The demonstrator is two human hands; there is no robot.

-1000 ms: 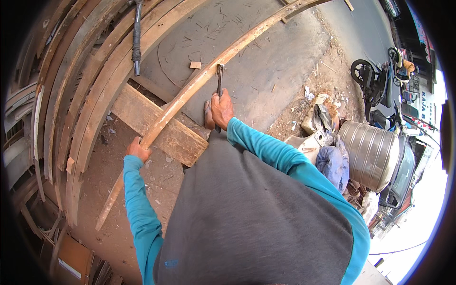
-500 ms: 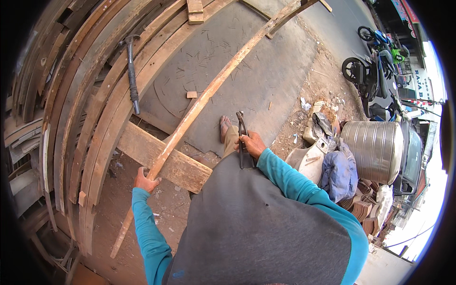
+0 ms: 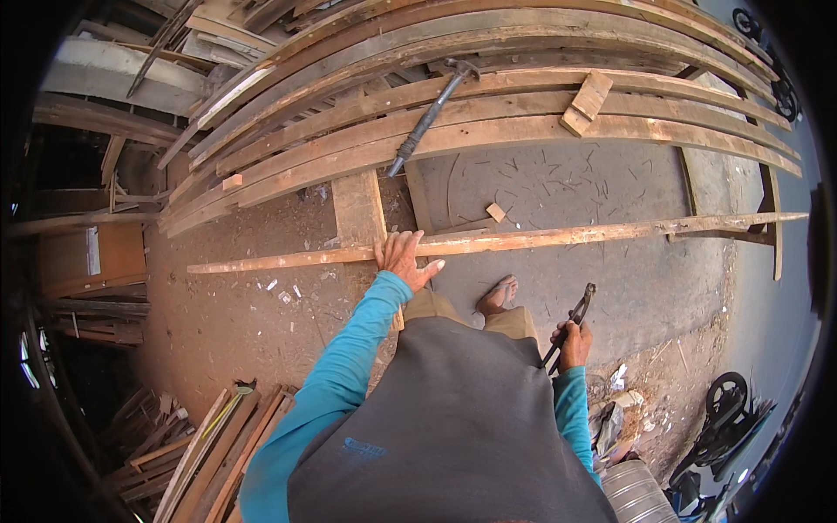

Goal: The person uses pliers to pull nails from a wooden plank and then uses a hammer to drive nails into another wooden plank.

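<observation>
Flr (image 3: 253,340); R hand (image 3: 574,344) curled rnd pincers (image 3: 583,302)

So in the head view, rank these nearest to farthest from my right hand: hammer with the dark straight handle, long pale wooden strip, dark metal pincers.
1. Dark metal pincers: held in your right hand.
2. Long pale wooden strip: running across, just ahead.
3. Hammer with the dark handle: ahead and left, on the brown curved wooden beams.
</observation>
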